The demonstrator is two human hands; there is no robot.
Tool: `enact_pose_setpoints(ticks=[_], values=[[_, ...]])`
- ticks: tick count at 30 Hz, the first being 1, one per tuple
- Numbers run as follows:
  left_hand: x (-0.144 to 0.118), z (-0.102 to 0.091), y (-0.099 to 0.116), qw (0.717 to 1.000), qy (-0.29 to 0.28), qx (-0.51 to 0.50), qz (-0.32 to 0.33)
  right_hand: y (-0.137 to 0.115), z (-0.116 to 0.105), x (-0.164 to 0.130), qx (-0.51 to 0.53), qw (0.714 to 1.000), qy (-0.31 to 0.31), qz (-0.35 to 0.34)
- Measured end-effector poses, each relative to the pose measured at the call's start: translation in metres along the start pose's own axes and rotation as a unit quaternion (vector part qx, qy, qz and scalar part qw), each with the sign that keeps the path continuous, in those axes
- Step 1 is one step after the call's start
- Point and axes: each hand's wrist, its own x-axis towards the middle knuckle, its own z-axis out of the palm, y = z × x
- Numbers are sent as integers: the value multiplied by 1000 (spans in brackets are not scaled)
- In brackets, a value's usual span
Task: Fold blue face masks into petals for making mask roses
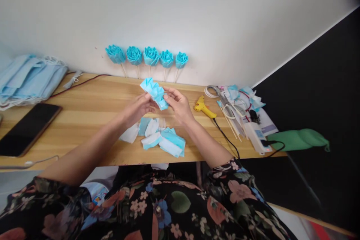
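Observation:
A strip of pleated light-blue mask fabric is held up over the table, its upper edge folded into points. My left hand pinches its lower left side between thumb and fingers. At the right end, my right hand grips it with the thumb in front and fingers behind. Below both hands lies a loose pile of cut blue and white fabric pieces. Several finished blue fabric roses on thin sticks lean in a row against the wall behind.
Stacked face masks and a black phone lie at the left. To the right are a yellow glue gun with its cord, tape rolls, scissors, a white power strip and a green pouch.

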Motion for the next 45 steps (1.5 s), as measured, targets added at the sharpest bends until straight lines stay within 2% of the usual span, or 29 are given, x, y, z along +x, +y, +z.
enact_pose_setpoints(ticks=[3, 6, 9, 12, 17, 28, 30, 35, 40, 45], values=[[3, 8, -6, 999, 29, 19, -6, -5, 0, 4, -9, 1000, 6, -20], [9, 13, -8, 994, 74, 79, 10, -2, 1, 5, 1, 999, 31, -29], [10, 14, -11, 984, 114, 130, 46, 4, -3, 2, 2, 999, 34, -1], [7, 12, -17, 975, 137, 163, 57, 10, -8, -2, 6, 1000, 5, 20], [3, 8, -22, 968, 138, 202, 57, 17, -10, -5, -16, 999, -26, 21], [2, 6, -23, 964, 101, 230, 89, 30, -7, -4, -13, 999, -9, 30], [1, 7, -22, 954, 103, 257, 115, 30, -7, -4, -3, 999, -12, 32], [-1, 9, -20, 907, 118, 360, 182, 31, -7, -3, 2, 999, -22, 33], [2, 8, -21, 929, 124, 318, 144, 30, -8, -4, -38, 998, -39, 19], [4, 5, -20, 953, 143, 243, 109, 24, -11, -5, -7, 999, -19, 31]])
